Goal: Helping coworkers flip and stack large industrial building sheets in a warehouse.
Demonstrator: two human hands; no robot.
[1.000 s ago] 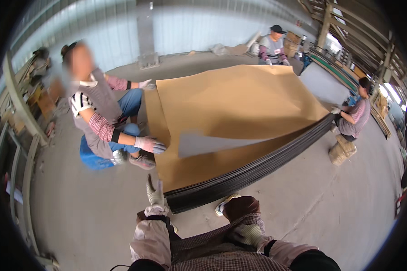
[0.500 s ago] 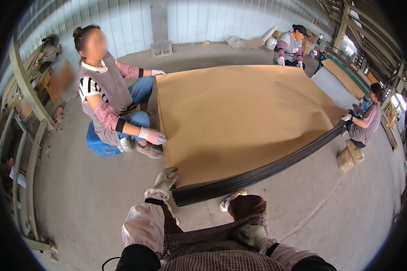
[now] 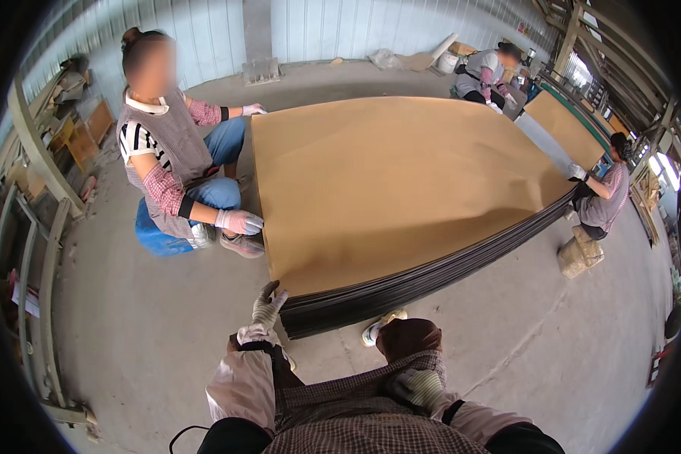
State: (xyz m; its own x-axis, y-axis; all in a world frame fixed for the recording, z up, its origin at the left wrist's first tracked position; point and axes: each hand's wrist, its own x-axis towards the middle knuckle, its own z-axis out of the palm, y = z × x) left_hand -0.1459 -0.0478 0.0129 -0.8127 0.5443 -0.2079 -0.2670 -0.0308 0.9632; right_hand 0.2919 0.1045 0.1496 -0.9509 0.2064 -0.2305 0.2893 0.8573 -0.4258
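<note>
A large brown paper-like sheet [image 3: 401,181] lies on top of a thick stack of black-edged sheets [image 3: 401,303]. My left hand [image 3: 268,309], in a striped glove with dark fingertips, pinches the sheet's near left corner, thumb and forefinger at its edge. In my lap rests my right hand [image 3: 422,386], gloved the same way, on the checked apron [image 3: 356,431]; nothing shows in it and its fingers look loose, partly in shadow. At the left edge of the sheet, a crouching co-worker's gloved hand [image 3: 240,222] touches the rim.
A co-worker [image 3: 166,151] sits on a blue seat [image 3: 155,231] at left. Another co-worker [image 3: 486,76] bends at the far corner; a third [image 3: 609,189] sits on a wrapped stool [image 3: 580,253] at right. Behind them stands a green-edged table [image 3: 567,113]. Metal frames [image 3: 49,280] line the left.
The sheet now lies flatter and straighter over the stack, its bulge at the right smaller. My left hand has drawn back slightly to the corner's edge. The far co-worker has bent lower.
</note>
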